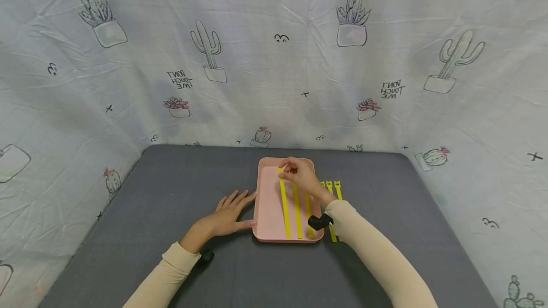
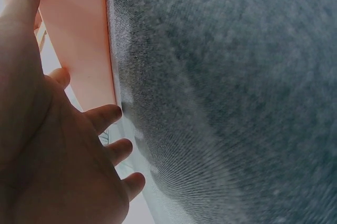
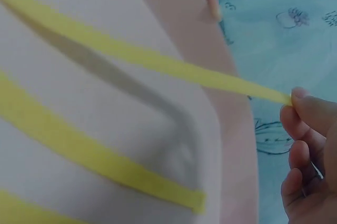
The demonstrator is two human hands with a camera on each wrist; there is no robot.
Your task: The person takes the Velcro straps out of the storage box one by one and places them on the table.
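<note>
R hand (image 1: 303, 178): fingertips pinch far end of yellow strip (image 1: 283, 206), lifted over pink tray (image 1: 267, 213).
L hand (image 1: 229, 214): fingers straight, spread flat on gray mat (image 1: 171, 194), thumb touching tray edge.
Other strips (image 1: 302, 210): 2 flat in tray, just R of pinched one.

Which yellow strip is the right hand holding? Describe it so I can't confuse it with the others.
On the grey table sits a pink tray holding three yellow strips. The held strip is the leftmost; unlike its flat neighbours, its far end is lifted, pinched by the right hand.

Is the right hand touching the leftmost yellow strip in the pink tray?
Touching: the right wrist view shows the right hand pinching the yellow strip's end above the pink tray.
</note>
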